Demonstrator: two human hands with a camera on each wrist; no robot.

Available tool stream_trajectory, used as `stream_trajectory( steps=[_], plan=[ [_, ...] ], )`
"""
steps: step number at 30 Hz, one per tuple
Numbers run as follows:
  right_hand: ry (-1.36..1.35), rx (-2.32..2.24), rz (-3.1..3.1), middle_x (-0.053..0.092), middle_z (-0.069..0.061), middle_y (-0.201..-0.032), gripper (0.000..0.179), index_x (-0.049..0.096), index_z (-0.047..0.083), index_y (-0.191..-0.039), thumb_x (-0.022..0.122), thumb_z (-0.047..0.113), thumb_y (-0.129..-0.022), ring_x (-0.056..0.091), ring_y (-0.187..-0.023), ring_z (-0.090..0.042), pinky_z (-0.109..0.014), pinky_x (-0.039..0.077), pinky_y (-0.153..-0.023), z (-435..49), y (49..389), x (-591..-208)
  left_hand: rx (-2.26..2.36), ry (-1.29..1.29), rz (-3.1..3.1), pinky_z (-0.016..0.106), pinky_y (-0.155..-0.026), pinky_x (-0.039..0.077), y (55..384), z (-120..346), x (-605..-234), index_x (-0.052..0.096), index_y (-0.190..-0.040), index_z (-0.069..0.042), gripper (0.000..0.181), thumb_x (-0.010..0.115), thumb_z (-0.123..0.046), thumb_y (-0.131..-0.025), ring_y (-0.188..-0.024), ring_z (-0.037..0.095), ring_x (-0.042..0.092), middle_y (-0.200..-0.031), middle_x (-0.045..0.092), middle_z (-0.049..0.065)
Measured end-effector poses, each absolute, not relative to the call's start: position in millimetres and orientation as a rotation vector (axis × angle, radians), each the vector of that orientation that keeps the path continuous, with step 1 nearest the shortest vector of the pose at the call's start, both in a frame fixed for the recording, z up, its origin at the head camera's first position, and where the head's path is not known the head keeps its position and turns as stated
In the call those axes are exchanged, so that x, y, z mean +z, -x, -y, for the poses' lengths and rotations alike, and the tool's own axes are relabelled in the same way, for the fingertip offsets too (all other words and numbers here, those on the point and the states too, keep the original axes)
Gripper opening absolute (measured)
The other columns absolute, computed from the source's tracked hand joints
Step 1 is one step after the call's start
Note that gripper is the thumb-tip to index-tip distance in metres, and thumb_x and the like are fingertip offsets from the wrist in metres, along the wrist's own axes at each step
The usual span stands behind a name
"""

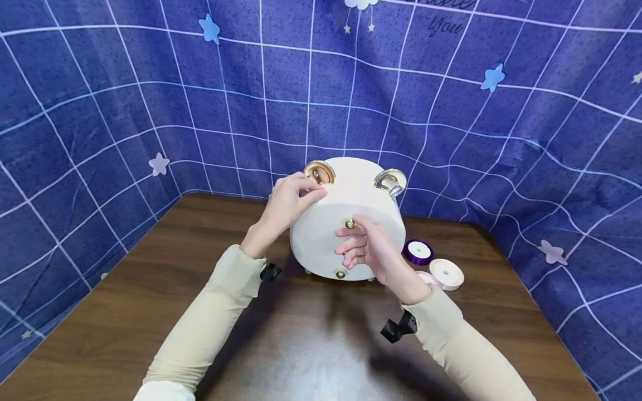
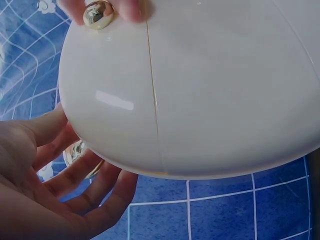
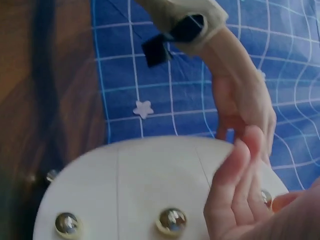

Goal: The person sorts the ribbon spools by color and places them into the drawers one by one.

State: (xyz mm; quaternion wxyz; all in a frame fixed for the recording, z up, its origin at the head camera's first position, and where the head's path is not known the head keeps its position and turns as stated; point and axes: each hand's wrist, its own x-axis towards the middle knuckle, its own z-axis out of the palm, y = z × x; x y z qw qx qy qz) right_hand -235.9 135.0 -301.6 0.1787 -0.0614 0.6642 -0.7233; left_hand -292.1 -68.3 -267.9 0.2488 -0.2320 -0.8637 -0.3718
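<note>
A white rounded drawer box [image 1: 321,239] with gold ear-shaped pieces on top and small feet stands at the back of the table. Round gold knobs run down its front, with thin seams between the drawers. My left hand [image 1: 291,200] rests on the box's upper left edge beside the left gold ear [image 1: 320,172], fingers spread and loosely bent along the curve. At the top, my right hand [image 1: 371,248] pinches the uppermost gold knob [image 2: 98,14], a finger or thumb on each side. Lower down, another knob [image 1: 340,273] shows uncovered. The right hand partly hides the middle of the front.
Right of the box lie ribbon spools: a purple one [image 1: 418,252], a cream one [image 1: 446,274] and a pink one [image 1: 426,278] partly behind the right wrist. A blue gridded cloth [image 1: 241,111] hangs around the back and sides of the wooden table [image 1: 301,345].
</note>
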Motion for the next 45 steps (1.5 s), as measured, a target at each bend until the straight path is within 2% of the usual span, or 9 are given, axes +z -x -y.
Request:
stream_trajectory(
  steps=[6,14,24,33,45],
  plan=[
    [0.107,-2.171,-1.895,0.064,0.003,-0.056,0.051,0.056,-0.004,-0.117,0.035,0.039,-0.102,0.055,-0.044,-0.009,-0.024,0.046,-0.052,-127,232,-308,-1.005,0.638,2.383,0.031,-0.067,0.047,293,67,-266,0.078,-0.091,-0.011,0.020,0.071,-0.029,-0.087,-0.081,0.019,0.061,-0.091,0.069,0.004],
    [0.123,-2.174,-1.927,0.061,0.003,-0.053,0.046,0.059,0.000,-0.109,0.036,0.039,-0.102,0.053,-0.042,-0.011,-0.026,0.044,-0.052,-128,224,-310,-0.996,0.636,2.409,0.030,-0.063,0.044,295,66,-265,0.078,-0.088,-0.013,0.018,0.072,-0.030,-0.086,-0.078,0.019,0.059,-0.087,0.066,0.004],
    [0.191,-2.149,-1.905,0.061,0.003,-0.053,0.048,0.059,-0.002,-0.109,0.036,0.040,-0.102,0.054,-0.042,-0.010,-0.025,0.046,-0.051,-130,210,-311,-1.012,0.693,2.356,0.028,-0.064,0.043,298,68,-267,0.077,-0.086,-0.011,0.018,0.071,-0.027,-0.087,-0.075,0.019,0.058,-0.086,0.066,0.006],
    [0.261,-2.146,-1.856,0.061,0.003,-0.052,0.043,0.061,0.002,-0.105,0.035,0.038,-0.103,0.055,-0.041,-0.010,-0.025,0.045,-0.049,-130,194,-311,-1.029,0.687,2.372,0.029,-0.066,0.046,297,71,-269,0.077,-0.089,-0.011,0.019,0.070,-0.028,-0.088,-0.079,0.018,0.061,-0.091,0.066,0.004],
    [0.309,-2.130,-1.837,0.062,0.004,-0.053,0.045,0.060,0.000,-0.108,0.037,0.038,-0.104,0.057,-0.043,-0.009,-0.024,0.046,-0.049,-132,171,-314,-1.016,0.713,2.305,0.029,-0.070,0.047,296,70,-272,0.077,-0.090,-0.008,0.019,0.070,-0.026,-0.088,-0.078,0.019,0.061,-0.091,0.068,0.006]
  ],
)
